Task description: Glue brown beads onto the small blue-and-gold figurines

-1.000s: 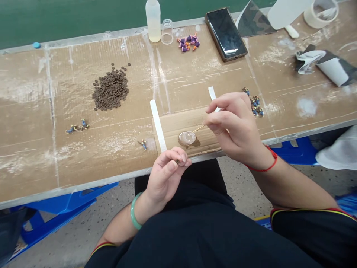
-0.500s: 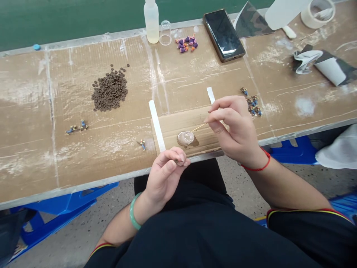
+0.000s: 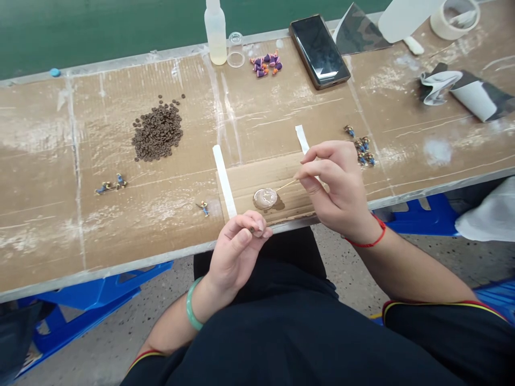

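Pinched between the thumb and fingertip of my right hand (image 3: 336, 187) is a thin wooden stick (image 3: 286, 185), like a toothpick. Its far end meets the edge of a shiny, clear blob of glue-like stuff (image 3: 265, 198) on a cardboard strip (image 3: 253, 174). My left hand (image 3: 237, 249) is closed at the table's front edge, with a small brown disc (image 3: 252, 230) between its thumb and fingers, mostly hidden. Left of the cardboard lies a tiny painted figurine (image 3: 204, 208). More figurines (image 3: 110, 185) lie farther left, and several (image 3: 364, 150) sit beyond my right hand.
A pile of small brown discs (image 3: 157, 133) lies at the left. Along the back stand a plastic bottle (image 3: 216, 37), a clear cup (image 3: 235, 51), purple-orange figurines (image 3: 265, 64) and a phone (image 3: 320, 51). White tape strips (image 3: 224, 179) hold the cardboard. A tape roll (image 3: 438, 21) sits far right.
The view has shifted very slightly. Both hands keep their grips, and the stick's tip stays at the blob.
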Tool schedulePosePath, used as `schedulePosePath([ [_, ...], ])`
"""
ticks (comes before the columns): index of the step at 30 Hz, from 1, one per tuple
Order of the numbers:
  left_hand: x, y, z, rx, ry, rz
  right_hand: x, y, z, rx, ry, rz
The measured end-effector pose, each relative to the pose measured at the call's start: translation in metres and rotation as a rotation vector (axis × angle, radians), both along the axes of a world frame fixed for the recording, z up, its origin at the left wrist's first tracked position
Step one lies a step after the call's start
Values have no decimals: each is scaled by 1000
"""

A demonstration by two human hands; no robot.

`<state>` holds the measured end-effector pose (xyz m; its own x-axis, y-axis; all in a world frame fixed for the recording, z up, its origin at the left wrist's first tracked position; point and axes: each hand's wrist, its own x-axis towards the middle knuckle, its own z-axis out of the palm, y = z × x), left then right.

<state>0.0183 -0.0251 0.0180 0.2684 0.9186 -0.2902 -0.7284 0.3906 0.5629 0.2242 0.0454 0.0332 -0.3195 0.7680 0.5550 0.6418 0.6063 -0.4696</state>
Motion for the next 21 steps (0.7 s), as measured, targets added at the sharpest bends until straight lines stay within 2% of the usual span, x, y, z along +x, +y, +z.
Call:
schedulePosePath([
  [21, 1, -2, -1, 9, -14, 9, -2, -8, -2, 100, -50, -31],
])
